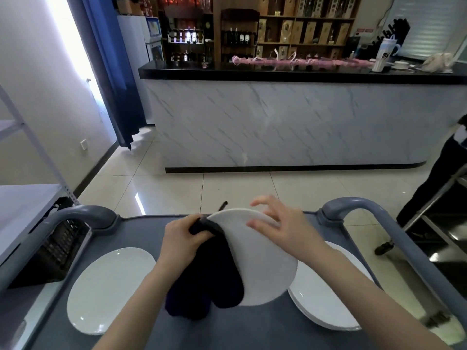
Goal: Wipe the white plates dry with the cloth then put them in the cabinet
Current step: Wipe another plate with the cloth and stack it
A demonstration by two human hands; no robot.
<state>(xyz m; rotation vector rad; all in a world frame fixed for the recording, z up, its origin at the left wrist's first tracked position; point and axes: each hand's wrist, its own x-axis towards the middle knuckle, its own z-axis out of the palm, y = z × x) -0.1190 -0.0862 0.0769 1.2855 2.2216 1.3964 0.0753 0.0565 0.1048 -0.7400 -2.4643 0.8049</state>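
A white plate (262, 263) is held tilted above the grey cart top (141, 233). My left hand (182, 241) is shut on a dark cloth (209, 281), pressed to the plate's upper left rim; the cloth hangs down over the plate's left side. My right hand (280, 223) rests on the plate's upper right part with fingers spread. A single white plate (108, 289) lies flat on the cart at the left. A stack of white plates (326, 301) lies at the right, partly hidden by the held plate and my right forearm.
The cart has raised grey handles at the left (83, 218) and right (353, 205). A grey metal shelf rack (22, 205) stands at the left with a black crate (55, 251). A marble-fronted counter (278, 122) is ahead across tiled floor. A person's dark-clad legs (439, 178) stand at the right.
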